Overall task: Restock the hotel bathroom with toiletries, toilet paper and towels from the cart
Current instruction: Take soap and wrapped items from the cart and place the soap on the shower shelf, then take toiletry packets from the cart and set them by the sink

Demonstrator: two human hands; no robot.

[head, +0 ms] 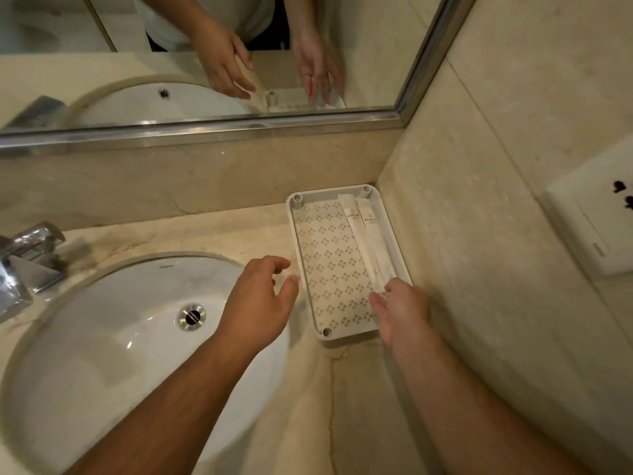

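Note:
A white perforated tray (310, 296) sits on the marble counter in the corner by the wall. Two slim white wrapped toiletry packets (364, 241) lie side by side along its right side. My right hand (402, 311) is at the tray's near right corner, with straight fingers touching the near ends of the packets. My left hand (260, 296) hovers at the tray's left rim, fingers loosely curled and thumb close to the rim. The mirror shows a pale beige flat thing under this hand; I cannot tell whether the hand holds it.
A white oval sink (113, 341) with a metal drain (190, 316) lies to the left, with a chrome tap (27, 258) at its far left. A mirror (205, 56) runs along the back wall. A white wall socket (596, 214) is mounted on the right wall.

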